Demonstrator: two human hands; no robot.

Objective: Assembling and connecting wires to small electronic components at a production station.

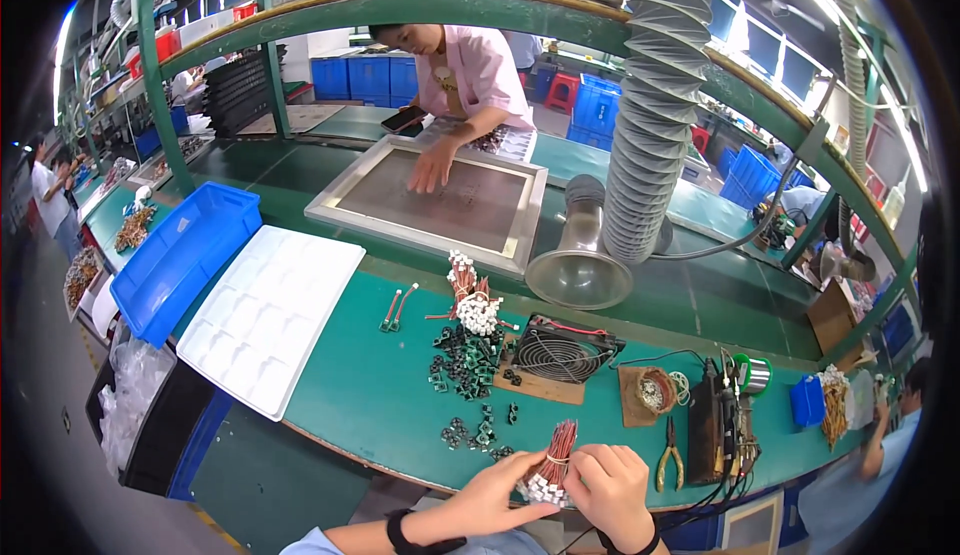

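Fingers (527, 463) of our L hand (485, 495) are closed round the lower, white-plug end of a wire bundle (555, 463), thumb & fingers on opp. sides. Our R hand (615, 485) is up against the bundle's R side, fingers curled in; can't tell if its tips pinch a wire or just press. Bundle's approx. upright, red-brown leads (565, 435) up, white plugs (545, 491) down, held over the near edge of the green worktop (350, 375). We've a black band (420, 537) on each wrist.

Just beyond our hands: small black-&-green parts (470, 360) in a loose heap, a few strays nearer us. Behind the heap, a 2nd bunch of red-brown leads w/ white plugs (478, 313); to its L, a pair of loose leads (402, 305). R of the heap: axial fan w/ wire guard (560, 350), brown board (560, 392) partly under it. Further R: round dish (655, 392) on a wood block (633, 412), yellow-handled pliers (669, 460) lying near our R hand, then a black boxy unit (705, 425) w/ cables & a reel of silvery wire (755, 375).

On our L: white moulded tray (270, 325) next to a blue bin (190, 255). Across from us, a co-worker (500, 75) in pink has one hand (432, 167) over a framed mesh screen (480, 205); can't tell if it touches. Metal extraction hood (578, 280) stands R of the screen, grey flex. duct (655, 105) beside it.
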